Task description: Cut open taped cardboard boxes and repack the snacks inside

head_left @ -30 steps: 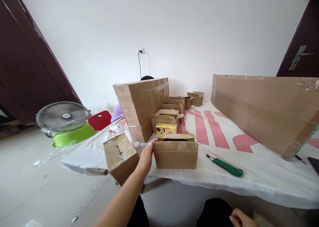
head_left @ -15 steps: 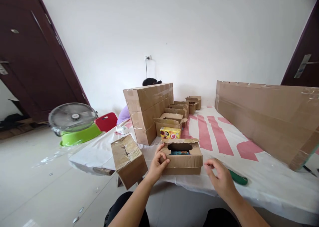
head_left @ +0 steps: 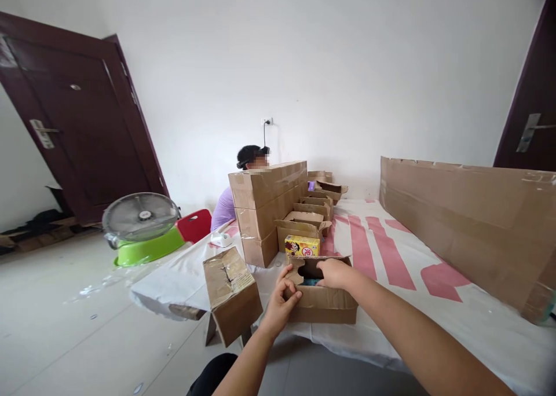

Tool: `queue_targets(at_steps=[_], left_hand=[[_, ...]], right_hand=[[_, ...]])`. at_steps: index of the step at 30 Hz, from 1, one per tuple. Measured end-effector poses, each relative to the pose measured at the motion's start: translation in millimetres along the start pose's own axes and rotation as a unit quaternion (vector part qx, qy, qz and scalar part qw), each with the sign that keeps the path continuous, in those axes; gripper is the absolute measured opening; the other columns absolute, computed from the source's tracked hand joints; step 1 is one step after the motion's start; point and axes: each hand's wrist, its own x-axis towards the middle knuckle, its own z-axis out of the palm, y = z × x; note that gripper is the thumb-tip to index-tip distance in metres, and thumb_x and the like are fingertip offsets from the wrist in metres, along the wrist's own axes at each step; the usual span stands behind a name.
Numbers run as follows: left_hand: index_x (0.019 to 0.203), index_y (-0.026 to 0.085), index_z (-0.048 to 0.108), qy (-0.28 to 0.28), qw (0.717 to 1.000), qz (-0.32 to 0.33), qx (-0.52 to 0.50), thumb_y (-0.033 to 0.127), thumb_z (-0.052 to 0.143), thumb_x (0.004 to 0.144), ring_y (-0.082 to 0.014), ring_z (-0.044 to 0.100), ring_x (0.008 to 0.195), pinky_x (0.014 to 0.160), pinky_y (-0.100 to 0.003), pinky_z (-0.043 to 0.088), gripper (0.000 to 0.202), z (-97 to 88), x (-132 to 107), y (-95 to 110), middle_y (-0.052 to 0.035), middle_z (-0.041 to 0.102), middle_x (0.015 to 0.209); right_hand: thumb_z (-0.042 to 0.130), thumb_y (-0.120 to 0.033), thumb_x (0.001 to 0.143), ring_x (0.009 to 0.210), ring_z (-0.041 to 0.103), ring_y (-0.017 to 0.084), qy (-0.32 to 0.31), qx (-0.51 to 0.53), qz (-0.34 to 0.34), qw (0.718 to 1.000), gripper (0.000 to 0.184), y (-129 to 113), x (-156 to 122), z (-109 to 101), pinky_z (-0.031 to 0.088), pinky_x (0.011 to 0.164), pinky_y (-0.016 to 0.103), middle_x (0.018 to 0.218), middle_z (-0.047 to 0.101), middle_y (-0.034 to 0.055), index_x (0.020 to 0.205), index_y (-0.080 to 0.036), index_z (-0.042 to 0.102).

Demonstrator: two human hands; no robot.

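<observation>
A small cardboard box [head_left: 324,313] with a cut-out in its top stands at the table's near edge. My left hand [head_left: 280,303] grips its left side, thumb bent toward the fingers. My right hand [head_left: 336,273] reaches into the cut-out; its fingertips are hidden inside, so what they touch cannot be seen. A bit of a blue packet [head_left: 310,281] shows within the opening. Just behind this box is a yellow printed carton [head_left: 303,246], in front of a row of open cardboard boxes [head_left: 310,229].
A stacked wall of taped cartons [head_left: 260,213] rises at the left, a person [head_left: 223,206] behind it. Another cardboard box [head_left: 237,303] sits by the table's left edge. A long cardboard panel [head_left: 469,225] stands on the right. A fan [head_left: 141,216] is beyond the left edge.
My right hand has moved left from beside the box into its cut-out. My left hand stays on the box. The person behind the cartons shows more, and the view has shifted.
</observation>
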Motion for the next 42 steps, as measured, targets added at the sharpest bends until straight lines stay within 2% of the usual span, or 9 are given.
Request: queue_targets(at_steps=[4, 8, 12, 17, 21, 33, 38, 40, 42], left_hand=[[0.073, 0.021, 0.045, 0.002, 1.0, -0.001, -0.015, 0.049, 0.058, 0.084, -0.0327, 0.038, 0.137, 0.108, -0.055, 0.03, 0.033, -0.6, -1.1, 0.5, -0.0192, 0.039, 0.146], [0.074, 0.021, 0.045, -0.005, 1.0, -0.005, -0.018, 0.049, 0.058, 0.084, -0.0326, 0.037, 0.138, 0.109, -0.055, 0.029, 0.033, -1.2, -1.7, -0.1, -0.0197, 0.037, 0.147], [0.074, 0.021, 0.046, 0.002, 1.0, 0.003, -0.025, 0.046, 0.059, 0.084, -0.0326, 0.037, 0.138, 0.109, -0.055, 0.03, 0.03, -0.2, -1.5, -2.7, -0.0191, 0.037, 0.148], [0.074, 0.02, 0.046, 0.011, 0.998, -0.01, -0.059, 0.046, 0.061, 0.082, -0.0336, 0.031, 0.141, 0.11, -0.054, 0.025, 0.031, -0.3, -0.1, -4.2, -0.0208, 0.035, 0.149], [0.074, 0.02, 0.047, 0.005, 0.997, -0.017, -0.071, 0.042, 0.062, 0.082, -0.0334, 0.031, 0.14, 0.111, -0.054, 0.021, 0.028, -1.1, 0.7, -2.8, -0.0203, 0.033, 0.15], [0.072, 0.02, 0.05, 0.002, 0.999, -0.032, -0.034, 0.037, 0.063, 0.078, -0.0332, 0.037, 0.136, 0.107, -0.05, 0.029, 0.022, -0.8, 8.9, 0.6, -0.0181, 0.041, 0.145], [0.063, 0.02, 0.057, 0.022, 0.996, -0.077, -0.029, 0.046, 0.076, 0.063, -0.0349, 0.047, 0.124, 0.107, -0.051, 0.029, 0.033, -12.5, 49.3, 33.4, -0.0123, 0.06, 0.122], [0.071, 0.02, 0.061, 0.03, 0.994, -0.096, -0.05, 0.06, 0.065, 0.072, -0.0321, 0.054, 0.115, 0.101, -0.048, 0.038, 0.04, -15.9, 75.2, 50.9, -0.0108, 0.066, 0.106], [0.08, 0.018, 0.065, -0.009, 0.99, -0.122, -0.075, 0.071, 0.043, 0.081, -0.0293, 0.065, 0.093, 0.082, -0.043, 0.051, 0.058, -15.6, 102.0, 67.5, -0.0116, 0.069, 0.089]], right_hand=[[0.08, -0.02, 0.063, 0.08, 0.069, 0.023, -0.075, -0.041, 0.015, 0.996, 0.014, -3.8, 14.1, 4.1, 0.052, 0.071, 0.032, 0.077, 0.072, 0.0061, 0.074, -0.019, 0.072], [0.064, -0.032, 0.087, 0.09, 0.065, 0.017, -0.121, -0.066, 0.028, 0.99, 0.02, -5.0, 16.3, 8.1, 0.054, 0.081, 0.037, 0.101, 0.068, 0.005, 0.099, -0.016, 0.065], [0.058, -0.034, 0.092, 0.094, 0.063, 0.017, -0.11, -0.059, 0.023, 0.992, 0.023, -0.5, 3.6, 6.2, 0.054, 0.083, 0.037, 0.11, 0.065, 0.005, 0.106, -0.018, 0.063], [0.067, -0.025, 0.082, 0.089, 0.066, 0.021, 0.008, -0.023, 0.031, 0.999, 0.008, 3.3, -7.8, -8.3, 0.049, 0.075, 0.032, 0.092, 0.072, 0.0049, 0.088, -0.02, 0.069], [0.06, -0.025, 0.083, 0.09, 0.066, 0.021, 0.128, 0.009, 0.039, 0.991, 0.009, 4.3, -15.0, -26.1, 0.042, 0.07, 0.029, 0.094, 0.072, 0.0046, 0.083, -0.023, 0.069], [0.051, -0.019, 0.085, 0.083, 0.06, 0.02, 0.374, 0.106, 0.009, 0.921, 0.014, 28.0, -45.6, -32.6, 0.042, 0.075, 0.03, 0.083, 0.068, 0.0049, 0.077, -0.021, 0.062], [0.048, -0.025, 0.088, 0.076, 0.063, 0.02, 0.466, 0.158, 0.002, 0.87, 0.016, 50.8, -35.4, -58.4, 0.046, 0.067, 0.03, 0.081, 0.07, 0.0039, 0.082, -0.021, 0.062], [0.046, -0.027, 0.089, 0.083, 0.063, 0.021, 0.494, 0.16, -0.011, 0.854, 0.018, 51.0, -32.3, -66.6, 0.047, 0.073, 0.032, 0.087, 0.07, 0.0053, 0.084, -0.022, 0.062], [0.047, -0.029, 0.091, 0.092, 0.061, 0.023, 0.521, 0.147, -0.034, 0.84, 0.019, 46.8, -29.7, -70.1, 0.046, 0.083, 0.036, 0.094, 0.07, 0.0074, 0.084, -0.022, 0.062]])
